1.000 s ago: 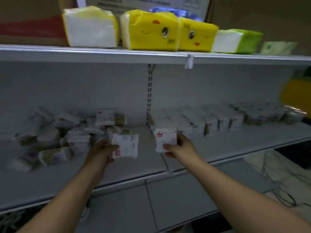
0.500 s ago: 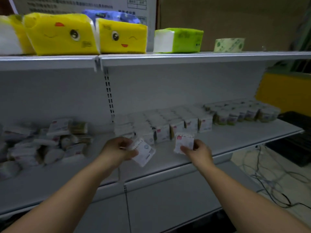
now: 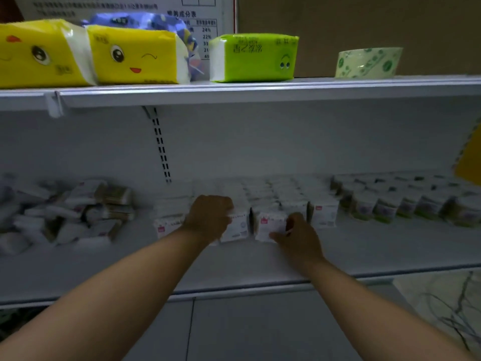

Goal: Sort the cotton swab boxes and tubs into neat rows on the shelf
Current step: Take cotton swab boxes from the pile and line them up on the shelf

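The left hand [image 3: 210, 217] and the right hand [image 3: 298, 237] each hold one swab box on the shelf [image 3: 260, 259]
The left fingers curl over the top of the white box [image 3: 236, 229]; the right hand pinches the second box [image 3: 269, 225] by its side. Both stand just in front of the neat rows of boxes [image 3: 276, 198]. The tubs [image 3: 390, 204] are lined at the right, a loose pile [image 3: 70, 214] lies at the left

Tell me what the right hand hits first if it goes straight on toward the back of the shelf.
The right hand holds a white swab box; going on, that box would probably meet the rows of boxes packed right behind it, well before the back panel. Blur leaves the gap unclear.
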